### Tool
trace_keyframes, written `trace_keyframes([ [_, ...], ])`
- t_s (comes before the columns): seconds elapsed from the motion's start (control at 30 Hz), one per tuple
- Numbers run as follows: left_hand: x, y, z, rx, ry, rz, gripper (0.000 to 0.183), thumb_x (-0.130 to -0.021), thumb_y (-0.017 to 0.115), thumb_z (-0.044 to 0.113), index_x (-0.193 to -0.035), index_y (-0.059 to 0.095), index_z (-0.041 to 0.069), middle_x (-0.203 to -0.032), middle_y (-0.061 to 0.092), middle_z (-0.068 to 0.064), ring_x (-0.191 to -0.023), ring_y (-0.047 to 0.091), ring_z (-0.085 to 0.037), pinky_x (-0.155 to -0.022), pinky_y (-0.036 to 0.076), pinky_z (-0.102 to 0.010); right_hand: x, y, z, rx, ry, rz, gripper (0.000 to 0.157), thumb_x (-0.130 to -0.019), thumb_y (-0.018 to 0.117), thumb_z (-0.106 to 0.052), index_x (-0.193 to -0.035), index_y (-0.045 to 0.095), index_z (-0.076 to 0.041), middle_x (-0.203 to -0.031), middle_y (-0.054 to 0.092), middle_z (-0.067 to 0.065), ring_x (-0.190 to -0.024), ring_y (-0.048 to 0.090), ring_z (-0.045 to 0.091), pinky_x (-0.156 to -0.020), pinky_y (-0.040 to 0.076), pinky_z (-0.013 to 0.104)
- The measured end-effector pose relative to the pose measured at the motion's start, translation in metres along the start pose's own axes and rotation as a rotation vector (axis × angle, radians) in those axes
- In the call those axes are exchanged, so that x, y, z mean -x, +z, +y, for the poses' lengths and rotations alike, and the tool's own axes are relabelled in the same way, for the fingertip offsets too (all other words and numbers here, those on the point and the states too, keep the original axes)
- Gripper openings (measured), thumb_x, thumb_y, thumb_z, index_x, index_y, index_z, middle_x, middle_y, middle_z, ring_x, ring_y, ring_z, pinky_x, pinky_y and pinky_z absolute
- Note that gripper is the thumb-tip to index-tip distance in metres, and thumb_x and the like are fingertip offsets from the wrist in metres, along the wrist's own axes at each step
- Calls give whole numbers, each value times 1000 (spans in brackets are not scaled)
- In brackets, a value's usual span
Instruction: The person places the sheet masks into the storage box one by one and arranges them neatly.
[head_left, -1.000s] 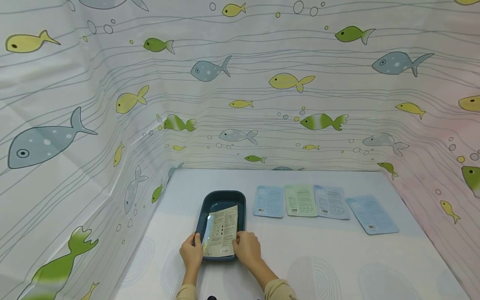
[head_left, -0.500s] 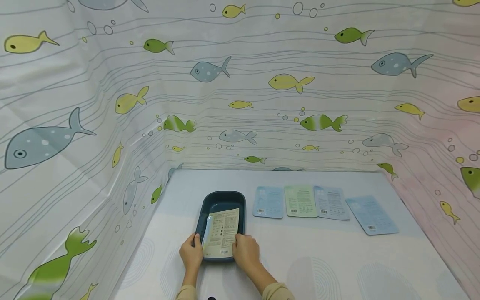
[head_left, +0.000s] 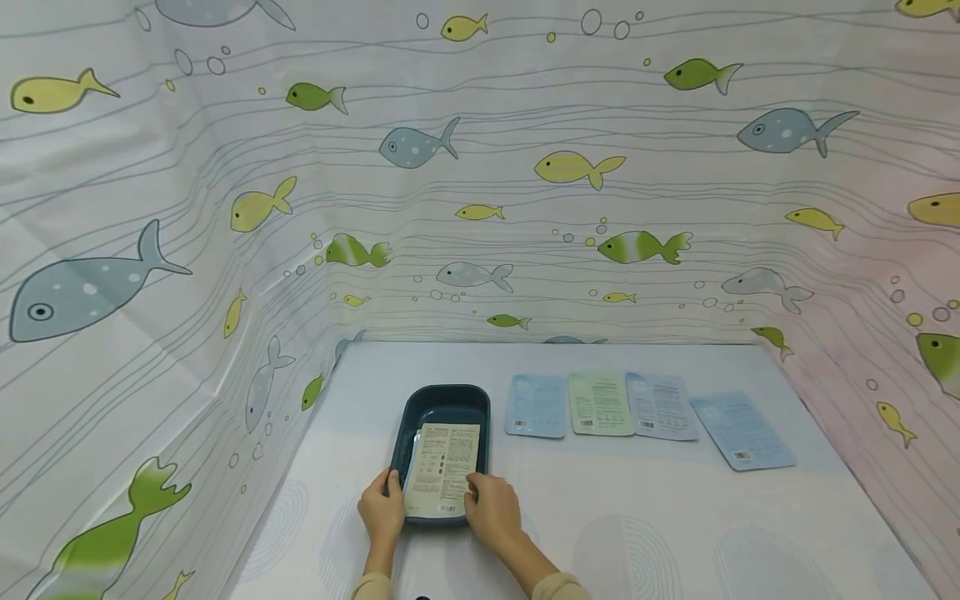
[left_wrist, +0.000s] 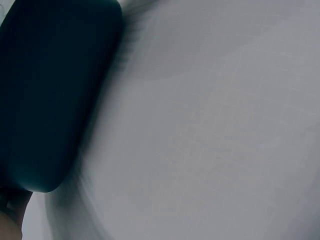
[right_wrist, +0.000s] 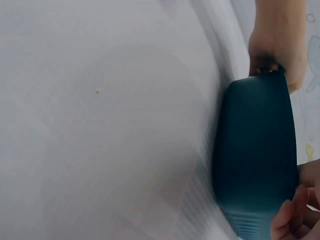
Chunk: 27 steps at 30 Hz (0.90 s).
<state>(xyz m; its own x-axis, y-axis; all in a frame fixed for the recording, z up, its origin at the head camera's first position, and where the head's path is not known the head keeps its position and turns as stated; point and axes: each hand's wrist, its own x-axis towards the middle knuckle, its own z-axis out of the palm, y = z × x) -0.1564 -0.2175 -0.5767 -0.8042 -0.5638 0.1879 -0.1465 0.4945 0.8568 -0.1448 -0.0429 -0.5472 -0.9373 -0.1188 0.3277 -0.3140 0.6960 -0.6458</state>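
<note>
One pale table [head_left: 600,492] carries a dark tray [head_left: 452,410], four pouches [head_left: 600,403] to its right. Inside lies a cream pouch [head_left: 444,467], its edge partly covered by the curled right hand [head_left: 495,510], hold unclear; the left hand [head_left: 381,510] grips the tray.

Back wall [head_left: 510,187]: at 12 o'clock, white sheeting with a grey-lined print of yellow, green and blue-grey fish [head_left: 567,167]
Left wall [head_left: 172,300]: 9 o'clock, same print, creased, glossy patches
Right wall [head_left: 877,275]: 3 o'clock, tinted pinkish
Table [head_left: 615,483]: 6 o'clock, pale, faint concentric arcs
Light: soft, diffuse
</note>
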Motion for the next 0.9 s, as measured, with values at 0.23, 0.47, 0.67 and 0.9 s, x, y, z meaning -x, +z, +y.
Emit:
trace_keyframes([
  [0.23, -1, 1, 1, 9, -6, -10, 28, -93, 53, 4, -110, 58, -18, -112, 58, -34, -110, 54, -48, -92, 44, -55, 8, -17, 27, -173, -61, 154, 27, -75, 71, 2, -102, 68, 2, -91, 68, 10, -54, 48, 0, -49, 43, 15],
  [0.47, 0, 1, -1, -2, 6, 5, 27, -93, 54, 3, -109, 59, -17, -110, 59, -34, -108, 55, -48, -91, 45, -55, 14, -48, 78, -101, -18, 282, 29, -74, 72, 4, -103, 68, 4, -85, 66, 11, -55, 47, -1, -48, 44, 16],
  [0.67, 0, 0, -1, 0, 25, 0, 26, -93, 54, 3, -108, 60, -17, -109, 60, -33, -107, 56, -48, -91, 45, -55, 26, -84, 123, -21, 114, 355, 29, -73, 71, 6, -102, 68, 5, -85, 66, 13, -57, 52, 4, -49, 46, 19],
  [0.9, 0, 0, 0, -2, 33, 4, 25, -93, 54, 2, -107, 60, -18, -109, 60, -33, -107, 56, -48, -91, 45, -55, 39, -130, 169, 90, 193, 438, 30, -73, 69, 9, -102, 66, 9, -83, 64, 19, -58, 58, 20, -48, 48, 25],
])
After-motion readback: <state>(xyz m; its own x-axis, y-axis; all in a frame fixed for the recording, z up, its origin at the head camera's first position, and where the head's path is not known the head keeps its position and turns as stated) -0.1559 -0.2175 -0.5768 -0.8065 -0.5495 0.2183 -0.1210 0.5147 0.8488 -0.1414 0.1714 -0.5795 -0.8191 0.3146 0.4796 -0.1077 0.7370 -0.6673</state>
